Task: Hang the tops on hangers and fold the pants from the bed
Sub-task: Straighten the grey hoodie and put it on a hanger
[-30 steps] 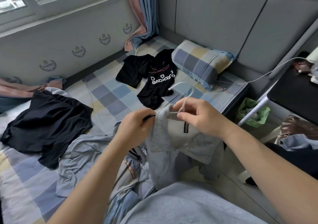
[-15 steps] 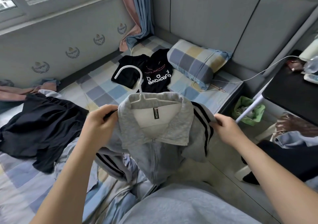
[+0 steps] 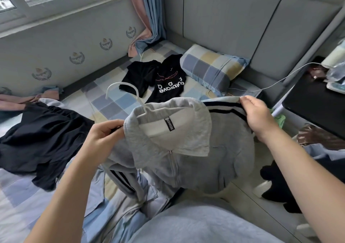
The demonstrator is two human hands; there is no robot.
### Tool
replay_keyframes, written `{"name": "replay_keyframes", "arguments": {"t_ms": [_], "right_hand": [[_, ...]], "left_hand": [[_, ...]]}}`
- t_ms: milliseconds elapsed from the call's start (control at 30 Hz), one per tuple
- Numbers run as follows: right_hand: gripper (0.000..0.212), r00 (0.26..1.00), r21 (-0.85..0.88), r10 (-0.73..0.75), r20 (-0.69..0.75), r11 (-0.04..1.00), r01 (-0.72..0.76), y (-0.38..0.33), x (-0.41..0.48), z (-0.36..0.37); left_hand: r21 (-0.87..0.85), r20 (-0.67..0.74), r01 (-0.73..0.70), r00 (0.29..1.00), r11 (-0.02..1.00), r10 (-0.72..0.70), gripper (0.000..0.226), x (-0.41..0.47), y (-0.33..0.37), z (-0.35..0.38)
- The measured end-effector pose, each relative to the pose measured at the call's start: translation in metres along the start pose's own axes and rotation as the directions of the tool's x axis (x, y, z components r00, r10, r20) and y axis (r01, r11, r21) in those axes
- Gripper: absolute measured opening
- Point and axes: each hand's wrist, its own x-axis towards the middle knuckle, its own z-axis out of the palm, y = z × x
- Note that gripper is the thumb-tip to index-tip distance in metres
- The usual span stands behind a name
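A grey jacket point(image 3: 186, 149) is held up over the bed point(image 3: 104, 102) on a white hanger point(image 3: 140, 102). One shoulder is pinched by the left hand point(image 3: 104, 140), with its fingers curled. The striped shoulder is gripped by the right hand point(image 3: 257, 119). Black clothes point(image 3: 41, 136) are heaped at 9 o'clock from the jacket. A black T-shirt point(image 3: 168, 86) is spread at 12 o'clock, and a checked pillow point(image 3: 211, 69) is seen at 1 o'clock.
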Motion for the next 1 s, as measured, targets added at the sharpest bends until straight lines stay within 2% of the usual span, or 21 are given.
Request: {"name": "replay_keyframes", "arguments": {"t_ms": [100,167,233,300,367,433,500,567,733,867,1000], "right_hand": [[0.038,0.999,0.103,0.016,-0.038,0.995,-0.012,-0.009,0.005,-0.005],[0.042,1.000,-0.054,-0.004,-0.004,0.999,0.004,-0.012,0.009,-0.007],[0.033,0.999,-0.211,0.002,0.048,0.977,0.009,-0.013,0.009,-0.008],[0.022,0.999,-0.233,-0.031,0.042,0.972,0.040,-0.017,-0.001,-0.010],[0.021,0.991,-0.162,-0.119,0.056,0.979,0.127,-0.020,-0.020,-0.013],[0.018,0.967,-0.136,-0.175,0.187,0.970,0.202,-0.022,-0.040,-0.014],[0.015,0.946,-0.238,-0.176,0.273,0.940,0.243,-0.017,-0.059,-0.015],[0.021,0.947,-0.328,-0.170,0.274,0.909,0.258,-0.008,-0.074,-0.021],[0.026,0.976,-0.369,-0.063,0.210,0.919,0.139,0.013,-0.117,-0.050],[0.035,0.994,-0.339,0.059,0.092,0.940,-0.024,0.033,-0.162,-0.083],[0.038,0.981,-0.342,0.182,-0.062,0.920,-0.192,0.048,-0.213,-0.120]], "left_hand": [[-0.010,0.023,-0.006,1.000,1.000,0.006,0.014,0.003,0.003,0.000],[-0.084,0.032,-0.012,0.999,0.996,0.014,0.019,0.005,0.007,0.005],[-0.126,0.029,-0.005,1.000,0.992,0.009,0.021,0.006,0.009,0.012],[-0.145,0.028,0.016,1.000,0.989,-0.012,0.022,0.008,0.011,0.021],[-0.157,0.030,0.042,0.999,0.987,-0.038,0.021,0.011,0.013,0.033],[-0.154,0.047,0.065,0.997,0.986,-0.059,0.018,0.015,0.013,0.044],[-0.132,0.089,0.089,0.993,0.987,-0.078,0.017,0.020,0.012,0.055],[-0.091,0.145,0.108,0.985,0.990,-0.094,0.020,0.027,0.011,0.066],[0.078,0.320,0.043,0.945,0.996,-0.066,0.019,0.048,0.004,0.102],[0.163,0.474,-0.150,0.879,0.975,0.056,0.046,0.061,0.010,0.156],[0.184,0.604,-0.261,0.790,0.948,0.100,0.052,0.058,0.018,0.219]]}}
